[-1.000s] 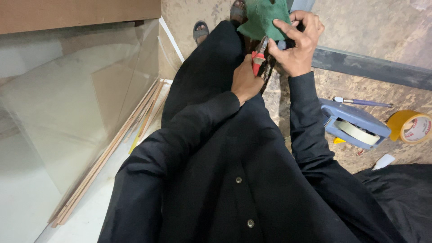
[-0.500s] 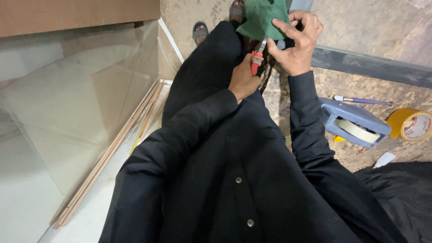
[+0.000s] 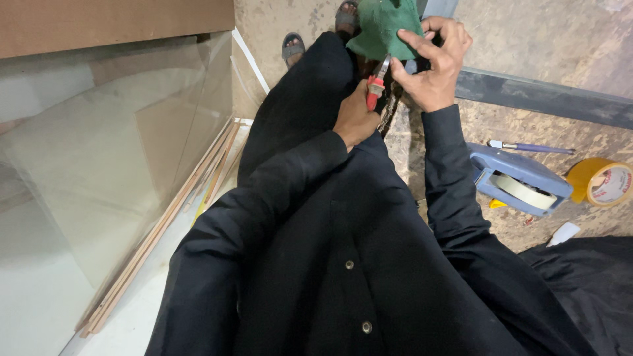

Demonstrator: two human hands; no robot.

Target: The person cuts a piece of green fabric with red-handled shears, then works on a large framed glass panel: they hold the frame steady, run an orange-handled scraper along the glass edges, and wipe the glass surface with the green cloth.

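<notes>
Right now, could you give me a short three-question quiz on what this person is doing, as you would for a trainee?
1. Which hand grips the red-handled pliers?
2. True or false: the right hand touches the green cloth.
3. What lies nearest the blue tape dispenser: (a) yellow tape roll, (b) glass sheet, (c) sandal?

Key: 1. the left hand. 2. True. 3. (a).

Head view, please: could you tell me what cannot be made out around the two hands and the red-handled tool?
- Red-handled tool: its tip is hidden behind the green cloth.
- Left hand: the fingers curl under, out of sight.
- Right hand: what it pinches is covered by its own fingers.
- Green cloth: cut off by the top edge.
</notes>
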